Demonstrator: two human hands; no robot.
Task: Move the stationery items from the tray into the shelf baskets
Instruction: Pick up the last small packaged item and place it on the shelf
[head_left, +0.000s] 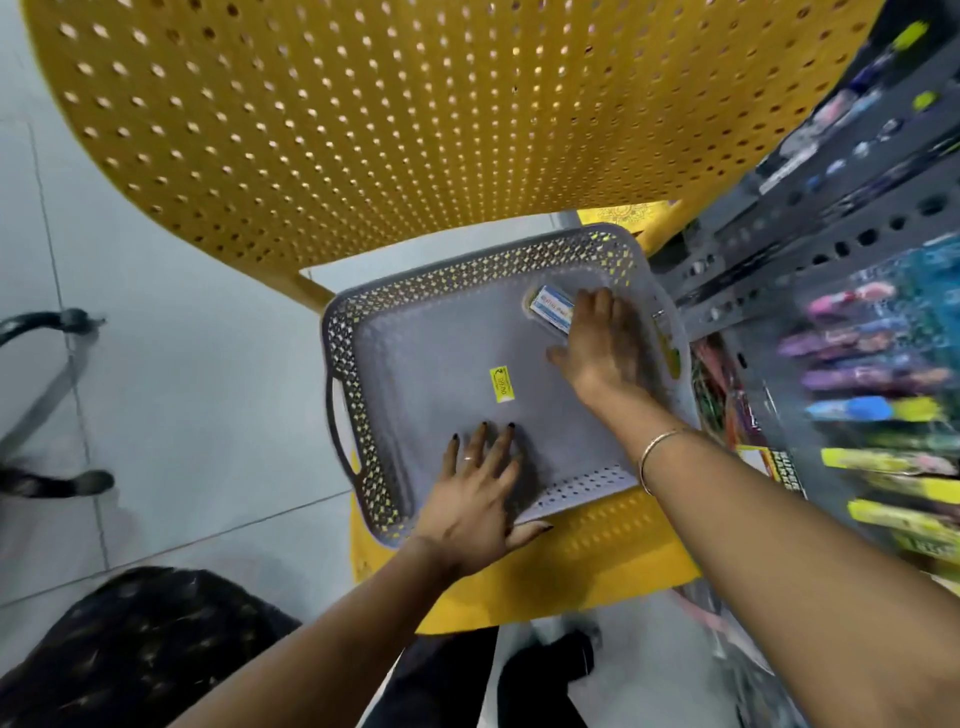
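A grey plastic tray (358, 332) with a perforated rim rests on the seat of a yellow chair. A small white and blue box (551, 308) lies in its far right corner. My right hand (597, 348) reaches into that corner with fingers spread, fingertips touching the box; a firm grip does not show. My left hand (478, 493) lies flat with fingers spread on the tray's near floor and near edge. A yellow price sticker (503, 384) sits on the tray's bare floor.
The yellow perforated chair back (363, 119) rises behind the tray. A grey metal shelf (831, 228) with baskets of pens and markers (883, 374) stands at the right. Tiled floor and a black metal frame (47, 364) lie at the left.
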